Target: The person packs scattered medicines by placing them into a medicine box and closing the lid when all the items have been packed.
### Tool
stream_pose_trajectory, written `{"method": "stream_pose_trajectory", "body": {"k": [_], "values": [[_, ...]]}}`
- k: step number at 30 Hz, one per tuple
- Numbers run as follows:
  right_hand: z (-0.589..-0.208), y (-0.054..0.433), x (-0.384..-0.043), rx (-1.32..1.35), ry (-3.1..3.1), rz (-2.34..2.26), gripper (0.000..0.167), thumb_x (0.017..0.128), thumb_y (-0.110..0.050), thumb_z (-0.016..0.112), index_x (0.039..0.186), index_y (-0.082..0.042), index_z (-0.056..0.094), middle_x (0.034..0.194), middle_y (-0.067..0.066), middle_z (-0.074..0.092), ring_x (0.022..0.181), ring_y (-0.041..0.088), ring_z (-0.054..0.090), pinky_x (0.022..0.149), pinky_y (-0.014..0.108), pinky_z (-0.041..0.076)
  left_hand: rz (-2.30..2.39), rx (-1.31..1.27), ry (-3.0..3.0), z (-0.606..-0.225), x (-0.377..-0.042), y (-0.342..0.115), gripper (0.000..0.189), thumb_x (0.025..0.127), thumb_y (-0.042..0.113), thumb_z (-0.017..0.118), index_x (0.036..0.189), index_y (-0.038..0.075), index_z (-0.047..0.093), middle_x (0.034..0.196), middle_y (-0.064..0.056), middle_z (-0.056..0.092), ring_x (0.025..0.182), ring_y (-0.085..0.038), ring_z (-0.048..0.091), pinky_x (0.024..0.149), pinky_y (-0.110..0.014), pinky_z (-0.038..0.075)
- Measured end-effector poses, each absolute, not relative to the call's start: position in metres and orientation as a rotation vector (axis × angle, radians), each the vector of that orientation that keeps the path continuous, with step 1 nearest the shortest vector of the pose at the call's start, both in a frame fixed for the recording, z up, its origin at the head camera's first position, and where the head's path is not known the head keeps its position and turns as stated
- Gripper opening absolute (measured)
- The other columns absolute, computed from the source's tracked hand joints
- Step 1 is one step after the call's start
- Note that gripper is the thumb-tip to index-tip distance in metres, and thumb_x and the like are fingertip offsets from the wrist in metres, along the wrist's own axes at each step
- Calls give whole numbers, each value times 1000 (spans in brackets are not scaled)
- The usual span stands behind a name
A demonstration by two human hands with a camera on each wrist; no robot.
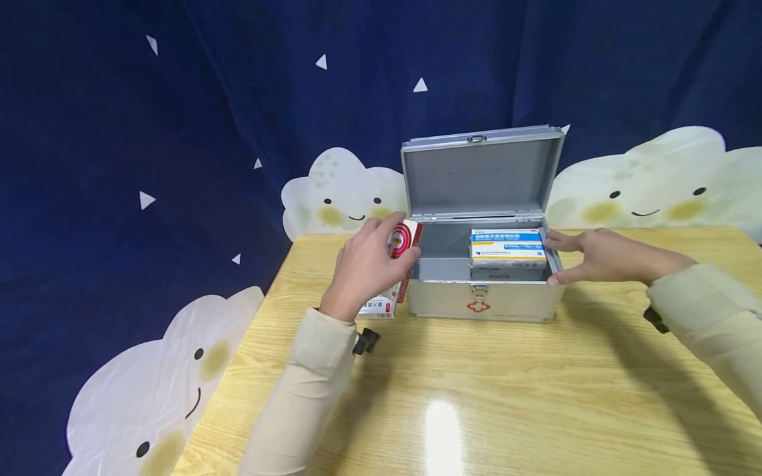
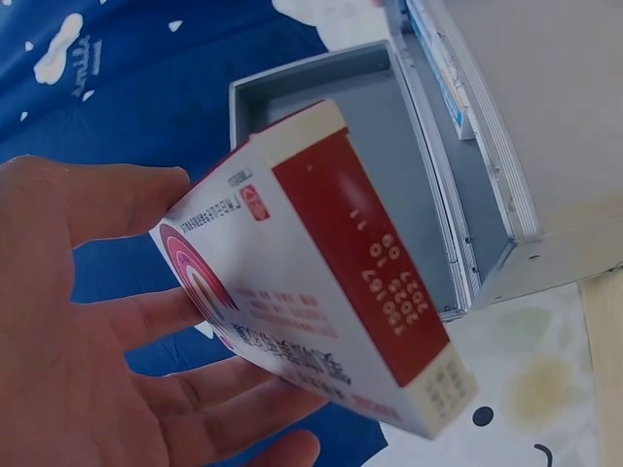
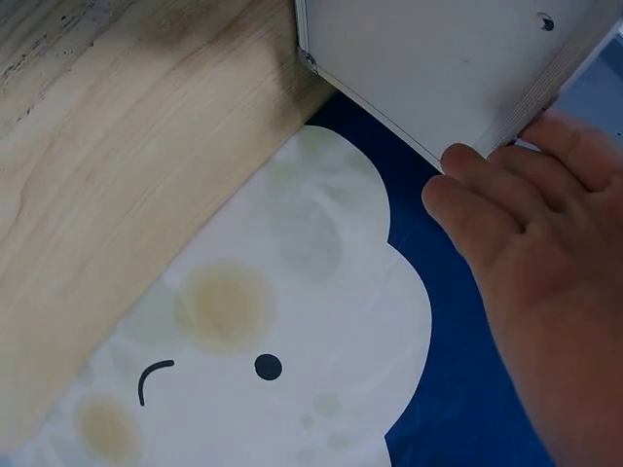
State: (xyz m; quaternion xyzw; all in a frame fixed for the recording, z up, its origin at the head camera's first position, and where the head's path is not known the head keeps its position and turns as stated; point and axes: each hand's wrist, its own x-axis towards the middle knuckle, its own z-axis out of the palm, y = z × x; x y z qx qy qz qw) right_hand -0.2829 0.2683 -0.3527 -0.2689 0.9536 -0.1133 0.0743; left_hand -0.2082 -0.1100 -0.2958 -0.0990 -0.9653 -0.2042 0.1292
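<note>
Dark blue curtain fabric [image 1: 238,99] printed with smiling white clouds backs a glossy wood-grain desk [image 1: 506,396], which carries a rectangular silver metal case [image 1: 440,301], lid raised. Along the case's right wall rest the fingers of the right hand [image 1: 613,254], clenched round nothing; light, steady pressure there should keep the case from sliding. Inside the case's right half sits a thick blue-and-white cardboard carton [image 1: 506,248]. Just beside the case's left end, the left hand [image 1: 369,264] grasps a tilted, flat red-and-white cardboard carton [image 2: 302,277] between thumb and fingers; a gentle grip, corners kept clear of the rim, would probably avoid dents.
</note>
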Motion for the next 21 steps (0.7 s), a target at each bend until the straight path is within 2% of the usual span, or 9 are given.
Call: {"method": "stream_pose_trajectory", "body": {"k": [3,10,15,21], "values": [[-354,269,-282,-818,2861,-334,87,80,-56,75,144,-3,49,155,22,38,119,41,62,99,61,45,-604,-299,-2809,-295,-212,-108,61,88,46,64,144,27,50,124,-4,62,88,-20,60,65,-35,46],[-354,264,-278,-820,2840,-378,88,80,-56,75,145,-3,48,156,22,38,119,37,62,100,59,46,-605,-292,-2853,-287,-225,-96,61,89,48,63,145,27,49,124,-3,62,87,-18,57,65,-34,44],[-356,266,-277,-804,2829,-362,90,79,-58,74,146,-4,47,156,23,37,100,22,66,96,55,49,-612,-290,-2904,-286,-237,-85,62,90,49,61,146,28,48,119,-3,62,90,-18,58,69,-34,45],[-353,270,-280,-819,2849,-348,88,80,-56,75,146,-5,48,156,22,38,107,29,66,97,57,47,-635,-255,-2957,-291,-251,-73,64,91,50,60,148,24,46,118,-4,62,90,-17,58,66,-31,44]]}}
